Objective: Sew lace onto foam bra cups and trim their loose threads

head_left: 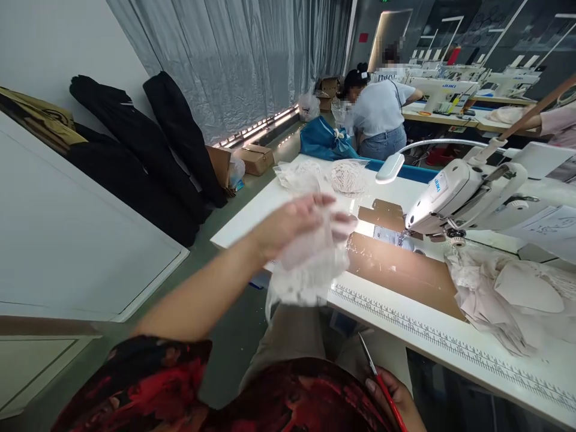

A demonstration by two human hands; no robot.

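My left hand [302,223] is raised over the front left part of the sewing table, its fingers closed on a sheer white lace piece [310,273] that hangs below it; both are blurred by motion. Low at my lap, beside the table edge, my right hand [393,393] grips red-handled scissors [382,384], whose blades point up and forward. To the right stands a white sewing machine [443,195] with its lamp lit over the needle area. Two lace pieces, one of them round [348,177], lie at the table's far left.
Brown cardboard [400,267] covers part of the table, and a ruler strip [414,327] runs along its front edge. Pale fabric [517,294] is heaped at the right. A lamp [390,168] on a bent arm hangs behind. A blue bag [326,139] and a person [380,111] are beyond.
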